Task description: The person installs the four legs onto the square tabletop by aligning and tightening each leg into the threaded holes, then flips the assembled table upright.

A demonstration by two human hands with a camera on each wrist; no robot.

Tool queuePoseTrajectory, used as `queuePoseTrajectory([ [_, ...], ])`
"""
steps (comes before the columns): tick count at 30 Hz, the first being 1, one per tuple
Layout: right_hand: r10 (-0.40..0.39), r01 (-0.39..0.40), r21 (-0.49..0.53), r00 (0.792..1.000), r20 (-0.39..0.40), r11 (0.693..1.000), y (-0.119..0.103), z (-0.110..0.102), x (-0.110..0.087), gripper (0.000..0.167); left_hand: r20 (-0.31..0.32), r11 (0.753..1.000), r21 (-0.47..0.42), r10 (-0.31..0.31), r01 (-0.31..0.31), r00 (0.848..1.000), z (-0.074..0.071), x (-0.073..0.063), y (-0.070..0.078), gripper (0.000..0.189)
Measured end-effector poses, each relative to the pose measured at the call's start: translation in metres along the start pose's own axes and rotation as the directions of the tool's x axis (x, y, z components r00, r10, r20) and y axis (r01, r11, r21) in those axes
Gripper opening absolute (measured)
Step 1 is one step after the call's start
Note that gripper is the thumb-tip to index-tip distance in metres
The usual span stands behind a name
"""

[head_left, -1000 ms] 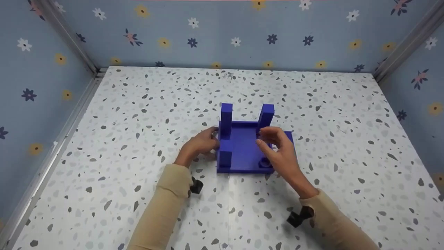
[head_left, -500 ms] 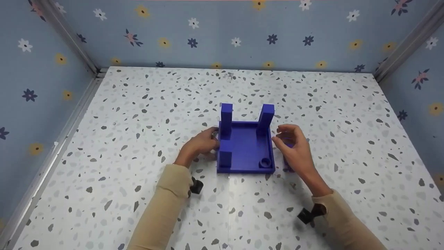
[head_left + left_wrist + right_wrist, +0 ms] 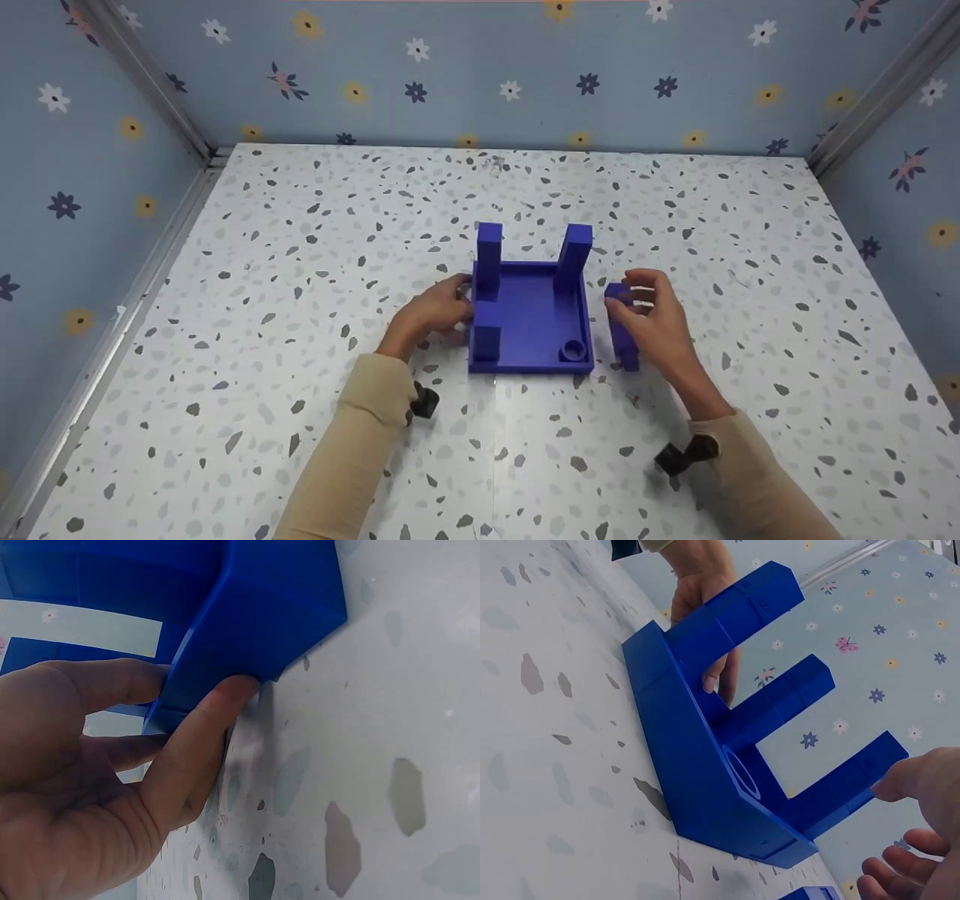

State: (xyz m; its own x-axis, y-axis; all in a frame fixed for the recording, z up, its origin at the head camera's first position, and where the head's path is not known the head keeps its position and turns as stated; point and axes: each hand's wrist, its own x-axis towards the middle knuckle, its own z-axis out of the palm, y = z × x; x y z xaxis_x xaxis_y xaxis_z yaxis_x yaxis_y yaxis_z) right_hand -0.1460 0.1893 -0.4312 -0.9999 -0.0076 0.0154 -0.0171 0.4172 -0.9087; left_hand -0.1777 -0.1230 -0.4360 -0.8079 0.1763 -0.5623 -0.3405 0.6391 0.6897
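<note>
An upturned purple-blue toy table (image 3: pixel 532 322) has three square legs standing up from its rimmed top and a round socket (image 3: pixel 574 351) at the near right corner. My left hand (image 3: pixel 435 311) holds it by the left side wall, its fingers along the outside in the left wrist view (image 3: pixel 97 757). A loose table leg (image 3: pixel 621 330) lies just right of the table, pointing front to back. My right hand (image 3: pixel 652 315) hovers over the leg's far end with thumb and fingers spread apart. In the right wrist view the leg's end (image 3: pixel 810 892) shows below and apart from the fingers (image 3: pixel 907 866).
The speckled white tabletop (image 3: pixel 337 210) spreads around the toy table. Blue flowered panels (image 3: pixel 465 67) border it at the back and both sides, joined by metal rails. Small black devices (image 3: pixel 679 457) sit on both wrists.
My right hand has moved right, from over the toy table's right side to over the loose leg, which now shows more fully. My left hand and the toy table stay put.
</note>
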Motion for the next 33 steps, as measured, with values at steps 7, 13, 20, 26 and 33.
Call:
queuePoseTrajectory([
  [7, 0.048, -0.049, -0.076, 0.999, -0.010, 0.996, 0.010, -0.007, 0.004, 0.058, -0.007, 1.000, 0.016, 0.009, -0.009, 1.000, 0.000, -0.001, 0.000, 0.068],
  [13, 0.098, -0.094, -0.153, 0.995, 0.016, 0.984, 0.016, -0.012, 0.007, 0.064, -0.016, 1.000, 0.009, 0.030, -0.030, 0.999, 0.000, 0.000, 0.001, 0.068],
  [20, 0.171, -0.156, -0.200, 0.983, 0.061, 0.967, 0.021, -0.013, 0.008, 0.071, -0.001, 1.000, -0.008, 0.021, -0.022, 1.000, 0.000, -0.001, 0.001, 0.068],
  [26, 0.195, -0.173, -0.212, 0.977, 0.084, 0.962, 0.023, -0.011, 0.009, 0.074, 0.001, 1.000, -0.020, 0.012, -0.012, 1.000, 0.002, -0.001, 0.000, 0.068],
  [33, 0.216, -0.185, -0.253, 0.971, 0.103, 0.950, 0.025, -0.009, 0.012, 0.073, 0.008, 0.995, -0.079, 0.064, -0.063, 0.998, 0.002, 0.000, -0.001, 0.068],
])
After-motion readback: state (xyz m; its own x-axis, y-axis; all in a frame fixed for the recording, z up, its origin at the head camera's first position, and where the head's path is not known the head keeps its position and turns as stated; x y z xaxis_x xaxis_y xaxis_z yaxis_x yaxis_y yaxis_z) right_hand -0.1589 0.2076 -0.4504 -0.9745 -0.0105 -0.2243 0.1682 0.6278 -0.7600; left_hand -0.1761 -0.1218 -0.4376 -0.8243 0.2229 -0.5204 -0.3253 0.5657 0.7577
